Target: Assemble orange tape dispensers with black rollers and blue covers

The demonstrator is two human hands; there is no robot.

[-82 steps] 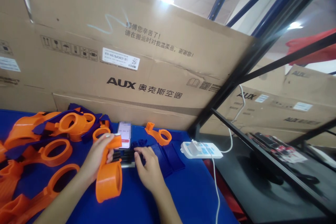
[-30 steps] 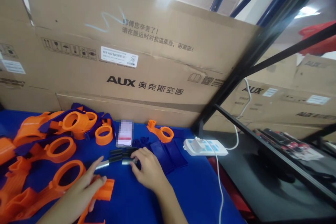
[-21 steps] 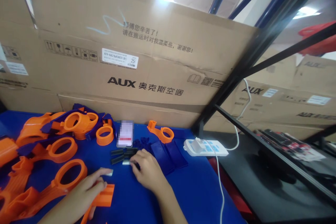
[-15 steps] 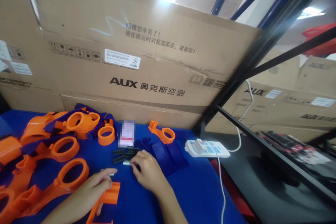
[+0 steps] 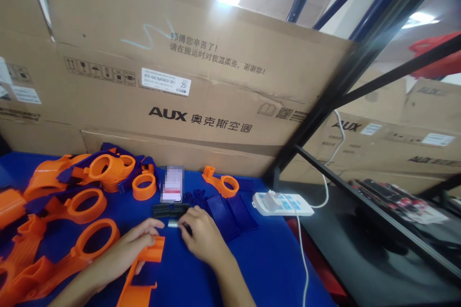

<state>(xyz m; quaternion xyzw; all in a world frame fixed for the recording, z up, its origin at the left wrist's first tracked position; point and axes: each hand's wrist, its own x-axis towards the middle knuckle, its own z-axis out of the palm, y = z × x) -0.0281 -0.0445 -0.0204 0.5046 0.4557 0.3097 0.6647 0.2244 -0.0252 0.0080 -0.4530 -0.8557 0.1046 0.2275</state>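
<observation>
Orange holder point(image 5: 154, 249) well in front of blue table's point(image 5: 266, 264) back edge | left hand point(image 5: 135, 242): fingers curled round it, shifted toward black pieces point(image 5: 162, 211); hands now closer | right hand point(image 5: 201, 232): fingers bent by pale strip point(image 5: 173, 224), grip unclear

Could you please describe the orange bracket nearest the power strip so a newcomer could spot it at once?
Find the big AUX carton, then the blue tabletop at its foot. Past the right hand, close to the carton, an orange bracket lies with its ring toward the power strip. It is the only orange piece right of the phone.
</observation>
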